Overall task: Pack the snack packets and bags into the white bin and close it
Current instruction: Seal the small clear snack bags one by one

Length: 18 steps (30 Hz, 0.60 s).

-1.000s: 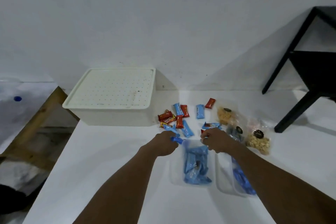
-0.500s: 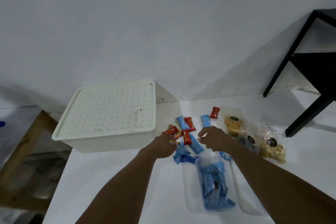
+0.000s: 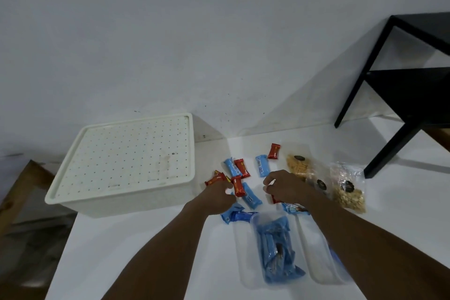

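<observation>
Left hand (image 3: 216,196) curled over red packets (image 3: 238,185), grasp unclear; right hand (image 3: 285,186) likewise. Packets light, crinkly, slippery; pinch mid-body. White bin (image 3: 126,163) lidded.

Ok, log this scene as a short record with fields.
bin: white bin at table's left, lid on
loose packets: red and blue packets scattered right of the bin
bags: clear snack bags far right
container: clear container of blue packets, nearest the camera
left hand: among packets, grip unclear
right hand: over packets, grip unclear
</observation>
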### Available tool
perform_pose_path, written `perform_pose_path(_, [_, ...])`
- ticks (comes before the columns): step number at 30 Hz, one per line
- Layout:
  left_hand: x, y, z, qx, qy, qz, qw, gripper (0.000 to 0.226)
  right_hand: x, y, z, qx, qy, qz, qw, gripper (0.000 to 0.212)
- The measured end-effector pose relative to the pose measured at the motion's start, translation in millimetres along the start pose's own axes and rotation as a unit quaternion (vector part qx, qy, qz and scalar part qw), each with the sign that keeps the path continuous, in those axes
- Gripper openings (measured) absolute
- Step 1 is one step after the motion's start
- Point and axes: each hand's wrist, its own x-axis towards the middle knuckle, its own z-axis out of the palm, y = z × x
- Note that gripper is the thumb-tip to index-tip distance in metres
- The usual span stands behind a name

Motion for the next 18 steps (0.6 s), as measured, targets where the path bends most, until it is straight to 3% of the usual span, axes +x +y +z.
perform_pose_path(8, [16.3,7.4,16.3,0.025,-0.019,0.003,0.999,0.043,10.9,31.1,12.4,-0.017,-0.008,-0.004,1.000,0.013])
perform_pose_path(12, [38.4,29.4,25.4,0.041,-0.036,0.017,0.998,0.039,13.6,57.5,-0.1,-0.018,0.033,0.012,0.999,0.003])
perform_pose_path(18, [85.6,91.0,56.6,-0.010,-0.071,0.046,0.996,0.044,31.0,109.9,-48.3,-0.014,0.122,0.081,0.989,0.018])
